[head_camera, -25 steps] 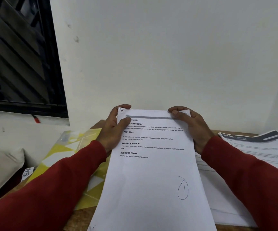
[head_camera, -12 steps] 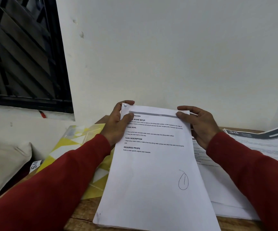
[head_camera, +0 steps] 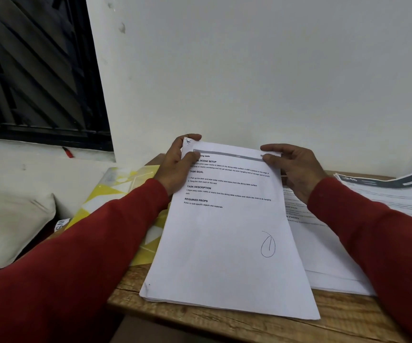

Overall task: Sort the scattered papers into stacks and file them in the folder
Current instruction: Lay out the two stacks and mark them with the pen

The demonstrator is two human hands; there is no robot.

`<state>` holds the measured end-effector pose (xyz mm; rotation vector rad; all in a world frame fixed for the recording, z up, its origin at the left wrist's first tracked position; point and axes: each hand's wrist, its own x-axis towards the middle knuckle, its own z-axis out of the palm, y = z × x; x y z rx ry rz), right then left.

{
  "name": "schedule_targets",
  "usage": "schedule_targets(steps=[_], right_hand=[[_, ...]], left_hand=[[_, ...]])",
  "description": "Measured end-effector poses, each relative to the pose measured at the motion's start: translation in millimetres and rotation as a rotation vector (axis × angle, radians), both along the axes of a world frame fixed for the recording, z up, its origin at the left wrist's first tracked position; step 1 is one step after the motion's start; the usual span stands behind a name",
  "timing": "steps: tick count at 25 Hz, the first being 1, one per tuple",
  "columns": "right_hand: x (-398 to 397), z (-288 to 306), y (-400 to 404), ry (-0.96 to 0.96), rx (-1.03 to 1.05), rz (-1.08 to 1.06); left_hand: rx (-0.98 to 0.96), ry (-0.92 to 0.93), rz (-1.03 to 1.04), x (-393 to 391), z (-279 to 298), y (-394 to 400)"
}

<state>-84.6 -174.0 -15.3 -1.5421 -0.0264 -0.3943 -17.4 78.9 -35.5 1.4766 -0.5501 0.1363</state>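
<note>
Both hands hold one stack of printed papers [head_camera: 227,231] by its far corners: the left hand [head_camera: 177,167] pinches the far-left corner, thumb on top of the sheet and fingers curled behind it, and the right hand [head_camera: 291,169] pinches the far-right corner the same way. Over the last second the stack has come down, so that its near edge, earlier out of view below, now rests at the counter's [head_camera: 249,325] near edge, while the far end stays a little raised in the hands. That suggests the sheets are being squared and settled as one stack, ready for filing. The stack's long axis runs from the near edge toward the wall, slightly turned so its far end leans right; the printed heading sits at the far end, so the text reads upright to the person. A yellow patterned folder [head_camera: 116,189] lies just left of it, partly under the left sleeve and, it seems, under the stack's left side. More papers [head_camera: 323,256] lie flat to the right.
</note>
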Motion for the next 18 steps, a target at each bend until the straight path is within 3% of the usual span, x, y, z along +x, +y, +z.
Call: schedule_targets(steps=[12,18], right_hand=[[-0.8,1.6,-8.0,0.009,0.052,0.049],[2.2,-1.9,-13.8,-0.009,0.092,0.028]], left_hand=[[0.004,0.013,-0.085,4.2,1.8,4.4],[-0.083,0.282,-0.159,1.9,2.9,5.1]])
